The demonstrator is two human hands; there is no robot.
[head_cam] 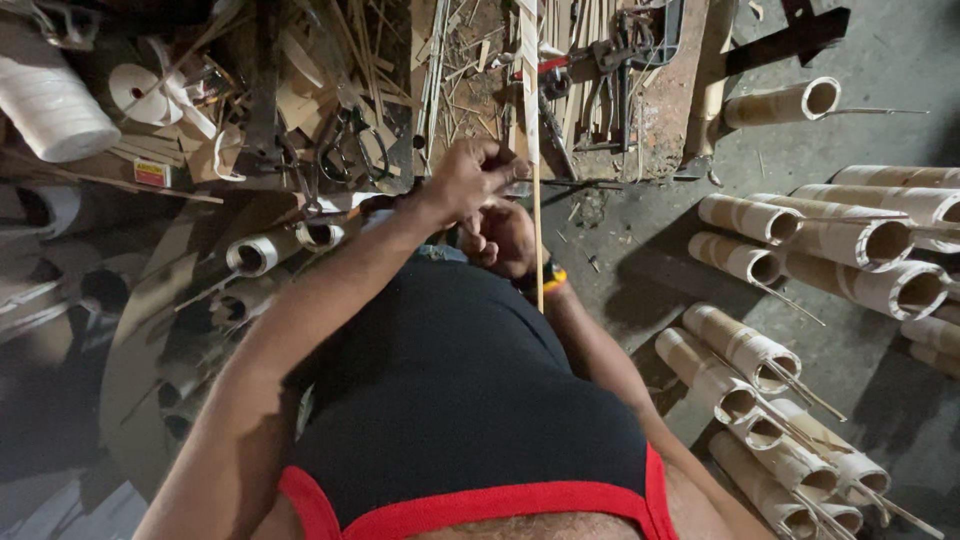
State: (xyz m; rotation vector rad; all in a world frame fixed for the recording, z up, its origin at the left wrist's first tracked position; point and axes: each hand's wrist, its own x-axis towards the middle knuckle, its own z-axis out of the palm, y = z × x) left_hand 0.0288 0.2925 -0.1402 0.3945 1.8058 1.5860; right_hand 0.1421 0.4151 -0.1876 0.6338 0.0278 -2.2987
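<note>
Here my left hand [470, 178] is curled into a loose fist with its fingertips pinching a thin bamboo strip [537, 225], which stands almost upright just right of that hand and runs from the cluttered workbench [660, 120] at the far side down toward my lap. My right hand [500, 240] sits just nearer and below, fingers folded in beside the same strip, though I cannot tell whether it grips it. Cut bamboo tubes [850, 240] lie on the floor to the right.
</note>
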